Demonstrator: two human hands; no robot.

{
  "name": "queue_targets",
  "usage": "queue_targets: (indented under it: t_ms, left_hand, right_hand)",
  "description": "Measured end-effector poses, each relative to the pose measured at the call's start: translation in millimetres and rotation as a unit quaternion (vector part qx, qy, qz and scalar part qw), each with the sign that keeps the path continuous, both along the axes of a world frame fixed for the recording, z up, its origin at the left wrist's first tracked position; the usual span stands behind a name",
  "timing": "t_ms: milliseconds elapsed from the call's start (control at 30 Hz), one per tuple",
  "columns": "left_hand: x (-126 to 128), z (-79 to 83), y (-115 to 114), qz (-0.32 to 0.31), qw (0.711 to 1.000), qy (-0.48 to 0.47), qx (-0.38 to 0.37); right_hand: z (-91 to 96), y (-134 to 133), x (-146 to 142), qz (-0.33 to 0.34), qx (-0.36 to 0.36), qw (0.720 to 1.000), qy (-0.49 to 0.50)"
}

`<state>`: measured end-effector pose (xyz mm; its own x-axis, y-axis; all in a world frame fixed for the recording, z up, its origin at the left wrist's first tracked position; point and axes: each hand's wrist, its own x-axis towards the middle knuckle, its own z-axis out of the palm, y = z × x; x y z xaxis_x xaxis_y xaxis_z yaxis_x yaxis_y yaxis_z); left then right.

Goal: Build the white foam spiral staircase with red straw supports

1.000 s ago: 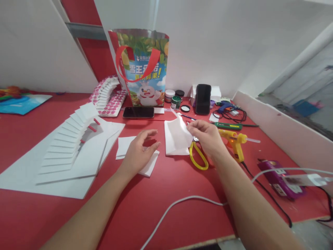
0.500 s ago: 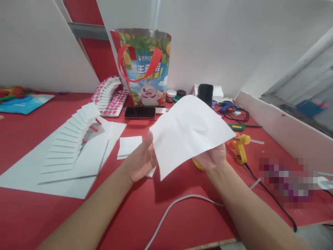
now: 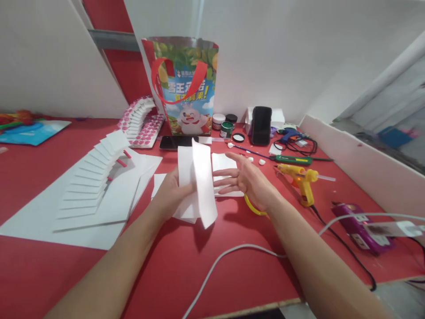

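Note:
A white sheet of paper (image 3: 203, 186), bent over on itself, is gripped by my left hand (image 3: 172, 192) above the middle of the table. My left thumb presses against it while the other fingers go behind. To the right of the sheet, my right hand (image 3: 254, 179) has its fingers stretched apart and holds nothing. White paper pieces (image 3: 226, 164) lie flat beneath and beyond both hands. Partly under my right hand sits a yellow ring-shaped object (image 3: 254, 208); the rest of it is hidden.
On the left, a curved white stair model (image 3: 86, 181) stands on white boards (image 3: 40, 226). A yellow glue gun (image 3: 303, 181) and a purple device (image 3: 361, 228) lie on the right. Behind are a printed bag (image 3: 187, 97), phones (image 3: 261, 126) and paint jars (image 3: 226, 129). A white cable (image 3: 229, 252) crosses the front.
The sheet, spread between both hands before, is now folded over in my left hand alone. My right hand has let go and opened, uncovering jars and a brush behind.

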<state>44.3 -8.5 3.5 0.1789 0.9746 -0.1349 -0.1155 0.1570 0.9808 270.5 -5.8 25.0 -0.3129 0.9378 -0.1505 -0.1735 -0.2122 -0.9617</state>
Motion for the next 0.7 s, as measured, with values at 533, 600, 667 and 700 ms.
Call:
queue_targets:
  t_ms: [533,600,667,700]
  left_hand:
    - [11.5,1.5,-9.6,0.115,0.963,0.189,0.154]
    - [7.6,-1.5,-3.1,0.126,0.975,0.135,0.127]
    - [4.6,-3.9,2.4,0.129,0.982,0.078,0.116]
    - [3.6,-4.9,4.3,0.130,0.983,0.058,0.116]
  right_hand:
    - [-4.8,-12.9,-25.3,-0.081,0.033,0.995,-0.051]
    - [-5.8,-6.3,-15.7,-0.103,0.030,0.993,-0.045]
    - [-5.1,-2.0,-8.9,-0.136,0.041,0.988,-0.067]
    - [-4.4,-0.8,-6.6,-0.157,0.055,0.982,-0.090]
